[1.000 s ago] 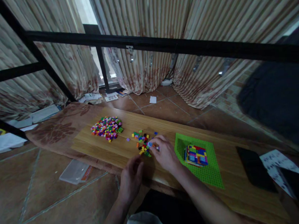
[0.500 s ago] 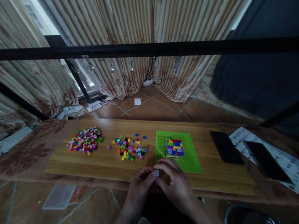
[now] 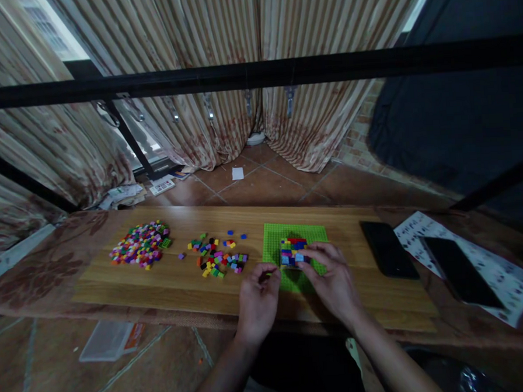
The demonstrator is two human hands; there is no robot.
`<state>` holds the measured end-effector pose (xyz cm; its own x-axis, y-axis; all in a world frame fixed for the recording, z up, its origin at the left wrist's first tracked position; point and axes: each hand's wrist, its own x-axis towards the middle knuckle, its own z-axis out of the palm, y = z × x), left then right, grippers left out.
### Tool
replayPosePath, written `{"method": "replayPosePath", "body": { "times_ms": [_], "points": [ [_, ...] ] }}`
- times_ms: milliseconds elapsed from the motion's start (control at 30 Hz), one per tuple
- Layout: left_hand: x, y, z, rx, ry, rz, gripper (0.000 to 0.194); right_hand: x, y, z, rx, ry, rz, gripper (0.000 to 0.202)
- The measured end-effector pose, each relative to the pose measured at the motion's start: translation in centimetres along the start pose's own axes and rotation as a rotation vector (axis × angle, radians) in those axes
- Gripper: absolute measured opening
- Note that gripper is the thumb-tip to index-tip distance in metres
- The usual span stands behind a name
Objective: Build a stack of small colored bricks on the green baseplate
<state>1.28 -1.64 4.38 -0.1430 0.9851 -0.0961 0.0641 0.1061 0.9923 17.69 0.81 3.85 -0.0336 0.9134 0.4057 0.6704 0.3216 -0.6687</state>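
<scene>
My right hand (image 3: 335, 280) is at the right front of a multicoloured block build (image 3: 290, 246), its thumb and fingers closed on a small light blue brick (image 3: 299, 257) at the build's top. The build stands on a green studded baseplate (image 3: 270, 237), partly covered by that hand. Just left of the baseplate's front corner, my left hand (image 3: 258, 298) hovers with fingers curled and tips pinched together. Whatever may be between those fingertips is hidden.
Left of the baseplate lies a loose scatter of bricks (image 3: 216, 258), and farther left a larger brick pile (image 3: 141, 244). To the right are a black phone-like slab (image 3: 389, 250), a printed sheet (image 3: 410, 229) and a second dark slab (image 3: 461, 272). A clear plastic box (image 3: 105, 341) is on the floor.
My hands have parted. The right one has carried the light blue brick forward onto the build, while the left has drawn slightly away. The camera view has shifted a little.
</scene>
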Motion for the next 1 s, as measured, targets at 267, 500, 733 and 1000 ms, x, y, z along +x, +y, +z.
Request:
{"method": "replayPosePath", "body": {
  "times_ms": [267, 500, 733, 1000],
  "points": [
    [2.4, -0.3, -0.4, 0.132, 0.039, 0.055, 0.014, 0.0, 1.1, 1.5, -0.114, 0.024, -0.026, 0.021],
    [3.3, -0.4, 0.3, 0.285, 0.030, 0.171, 0.014, 0.3, 0.5, 0.7, -0.257, -0.013, -0.106, 0.022],
    [4.2, 0.6, 1.4, 0.480, -0.005, 0.249, 0.017, 1.7, -1.3, -0.1, -0.431, -0.158, -0.127, 0.018],
    [5.3, 1.1, 2.2, 0.519, -0.012, 0.246, 0.024, 3.0, -2.1, -0.8, -0.571, -0.310, -0.178, 0.018]
  ]
}}
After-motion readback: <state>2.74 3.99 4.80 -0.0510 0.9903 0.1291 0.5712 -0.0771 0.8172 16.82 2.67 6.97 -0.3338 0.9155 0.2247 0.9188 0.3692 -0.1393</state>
